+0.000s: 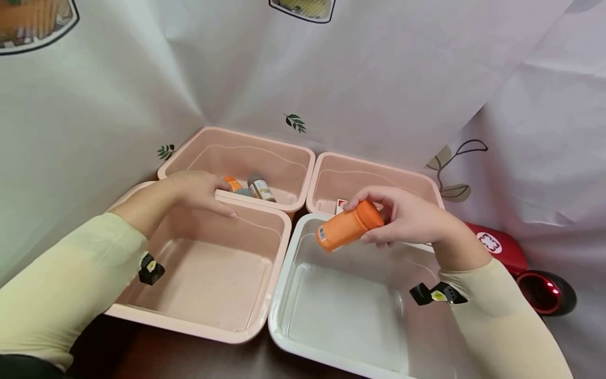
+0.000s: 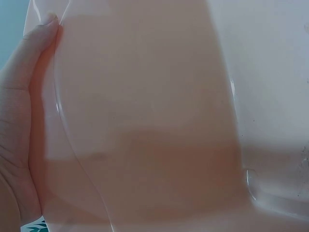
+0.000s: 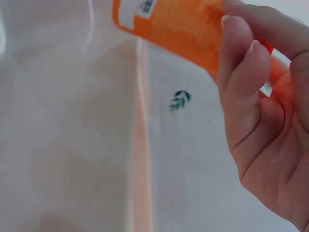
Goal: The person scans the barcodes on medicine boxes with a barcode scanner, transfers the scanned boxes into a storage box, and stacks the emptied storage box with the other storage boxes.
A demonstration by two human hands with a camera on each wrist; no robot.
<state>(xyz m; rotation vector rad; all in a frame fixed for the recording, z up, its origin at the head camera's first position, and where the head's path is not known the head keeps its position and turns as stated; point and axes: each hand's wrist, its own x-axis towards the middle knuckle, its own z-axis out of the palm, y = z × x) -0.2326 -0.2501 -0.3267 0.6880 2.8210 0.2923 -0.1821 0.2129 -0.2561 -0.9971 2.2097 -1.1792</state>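
Note:
In my right hand (image 1: pixel 402 218) I grip an orange bottle (image 1: pixel 343 229) by its capped end. It tilts above the white bin (image 1: pixel 293 252), with the bare end pointing left and down. A barcode shows on the bottle (image 3: pixel 178 29) in the right wrist view. My left hand (image 1: pixel 196 192) lies over the rim between the two left pink bins, its thumb extended on the near side. Its other fingers are partly hidden behind the rim. Just past them, in the back left bin (image 1: pixel 265 142), lie an orange-and-grey item (image 1: pixel 234 184) and a grey bottle with a white label (image 1: pixel 260 188).
The front left pink bin (image 1: pixel 213 284) adjoins the white one. In the back right pink bin (image 1: pixel 379 166) a small white-and-red box (image 1: pixel 340 205) is partly hidden by my right hand. A red case (image 1: pixel 502 245) and a black round device (image 1: pixel 546 292) stand at the right.

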